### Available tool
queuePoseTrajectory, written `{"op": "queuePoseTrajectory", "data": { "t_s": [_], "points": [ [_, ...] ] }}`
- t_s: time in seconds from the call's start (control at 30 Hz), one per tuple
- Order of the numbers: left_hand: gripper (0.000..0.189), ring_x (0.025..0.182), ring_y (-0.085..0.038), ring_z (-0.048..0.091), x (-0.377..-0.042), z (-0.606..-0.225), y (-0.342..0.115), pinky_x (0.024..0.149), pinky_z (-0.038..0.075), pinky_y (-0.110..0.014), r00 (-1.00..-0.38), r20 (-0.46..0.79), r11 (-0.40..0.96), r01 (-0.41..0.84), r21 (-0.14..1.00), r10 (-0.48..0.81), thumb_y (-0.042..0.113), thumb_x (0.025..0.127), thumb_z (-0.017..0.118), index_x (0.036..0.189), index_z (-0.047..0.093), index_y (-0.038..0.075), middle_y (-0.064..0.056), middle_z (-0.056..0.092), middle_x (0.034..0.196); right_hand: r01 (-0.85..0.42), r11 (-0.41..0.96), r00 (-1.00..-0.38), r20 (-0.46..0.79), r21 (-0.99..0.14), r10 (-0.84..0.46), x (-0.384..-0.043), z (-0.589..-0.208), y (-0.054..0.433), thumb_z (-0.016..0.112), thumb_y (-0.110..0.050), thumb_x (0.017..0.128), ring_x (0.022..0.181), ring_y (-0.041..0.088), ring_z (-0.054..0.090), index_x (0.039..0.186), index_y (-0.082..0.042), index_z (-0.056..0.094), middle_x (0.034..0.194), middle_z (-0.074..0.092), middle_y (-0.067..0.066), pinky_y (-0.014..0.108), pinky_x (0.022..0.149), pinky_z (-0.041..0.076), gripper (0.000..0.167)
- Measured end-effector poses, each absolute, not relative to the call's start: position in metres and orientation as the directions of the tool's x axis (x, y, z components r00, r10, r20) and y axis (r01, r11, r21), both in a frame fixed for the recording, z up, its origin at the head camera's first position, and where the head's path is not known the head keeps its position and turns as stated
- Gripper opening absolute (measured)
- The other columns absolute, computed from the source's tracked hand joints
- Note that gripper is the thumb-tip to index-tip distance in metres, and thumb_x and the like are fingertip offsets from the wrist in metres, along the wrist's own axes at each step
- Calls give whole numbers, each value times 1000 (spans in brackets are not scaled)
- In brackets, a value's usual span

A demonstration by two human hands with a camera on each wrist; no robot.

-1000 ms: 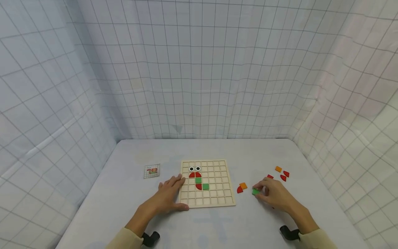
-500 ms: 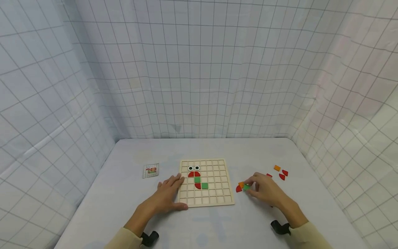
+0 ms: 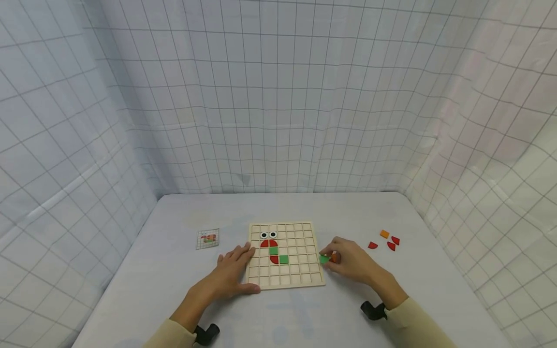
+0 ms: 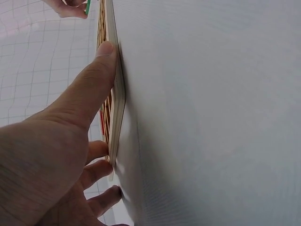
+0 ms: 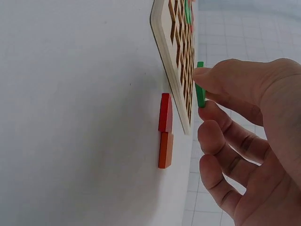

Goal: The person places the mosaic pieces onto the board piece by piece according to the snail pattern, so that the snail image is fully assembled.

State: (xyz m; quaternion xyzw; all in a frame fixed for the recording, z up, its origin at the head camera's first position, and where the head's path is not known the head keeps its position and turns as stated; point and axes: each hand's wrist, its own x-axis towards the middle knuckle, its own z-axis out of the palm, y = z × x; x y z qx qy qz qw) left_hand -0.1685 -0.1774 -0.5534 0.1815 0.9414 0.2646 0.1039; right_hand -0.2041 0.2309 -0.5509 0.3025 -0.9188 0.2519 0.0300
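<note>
Right hand [image 3: 354,263] holds green tile [image 5: 201,96], fingers clamped on it, off the worktop [image 3: 296,319] at the right edge of gridded board [image 3: 300,251]; left hand [image 3: 230,275], fingers apart, touches the board's left edge.

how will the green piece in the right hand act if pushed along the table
The green piece looks stiff, as its edge runs straight where the right hand pinches it. Being thin and flat, it would probably slide rather than roll. It is likely light, given how small it is beside the hand.
</note>
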Motion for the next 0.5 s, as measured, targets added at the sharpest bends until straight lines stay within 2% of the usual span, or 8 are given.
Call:
{"op": "queuePoseTrajectory", "data": {
  "t_s": [0.3,0.5],
  "points": [
    [119,176,-59,29,-168,-555,-177,135,19,-92,-915,-100,800,284,529,391,52,89,101,180,42,3,-21,31,193,-577,664,-799,159,-476,-580,-213,-550,204,93,-8,98,78,1,58,123,-12,89,108,76,-5,19,70,54,25],
    [118,176,-60,29,-167,-555,-178,134,19,-93,-912,-92,790,293,539,401,52,90,101,179,42,3,-21,30,193,-585,653,-787,141,-481,-601,-218,-549,186,93,-8,98,81,3,60,123,-13,89,111,76,-4,19,73,55,25]
  ]
}}
